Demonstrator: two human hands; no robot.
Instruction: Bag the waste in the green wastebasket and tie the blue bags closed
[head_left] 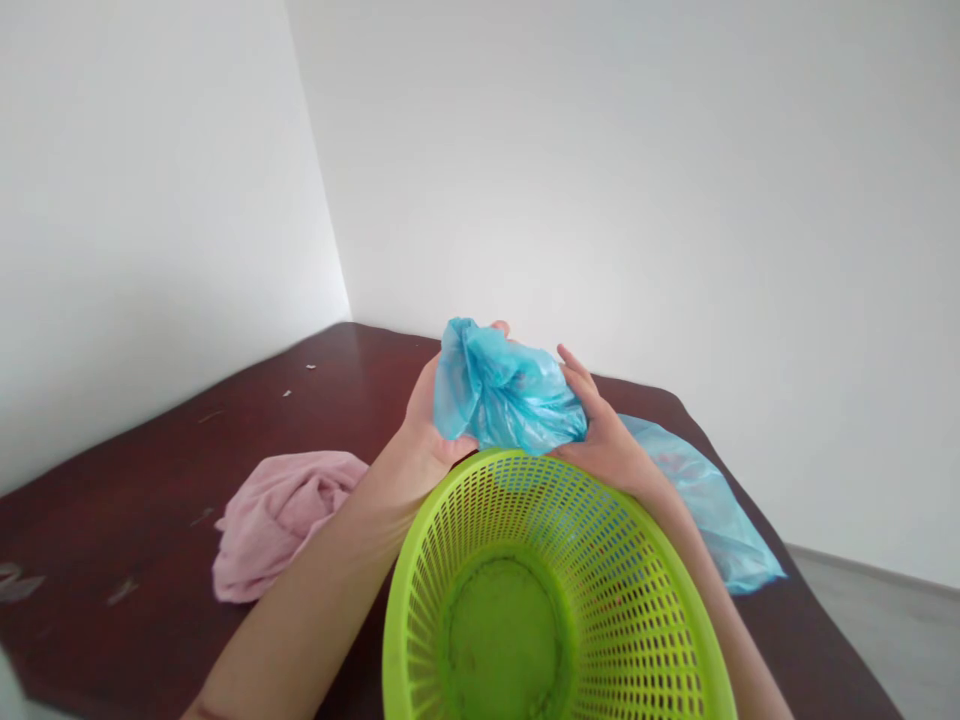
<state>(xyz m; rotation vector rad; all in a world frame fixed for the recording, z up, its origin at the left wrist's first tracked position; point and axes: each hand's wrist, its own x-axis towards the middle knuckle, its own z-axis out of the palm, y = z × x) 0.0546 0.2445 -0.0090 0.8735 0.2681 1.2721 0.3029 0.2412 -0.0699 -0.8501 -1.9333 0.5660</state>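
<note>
A crumpled blue plastic bag (517, 395) is held between my two hands, just past the far rim of a green plastic basket (502, 610). My left hand (429, 405) grips the bag's left side, with some fingers hidden behind the plastic. On the opposite side my right hand (600, 430) closes on the bag, one finger raised apart. The bag looks bulky, but what is inside cannot be made out. The basket has slotted walls and a solid round bottom, and nothing lies in it.
The dark red table (315, 410) meets white walls at the back and left. A bunched pink cloth (289, 520) lies left of my left forearm. Another blue plastic bag (705, 510) rests by the right table edge. Small white scraps (310, 367) dot the tabletop.
</note>
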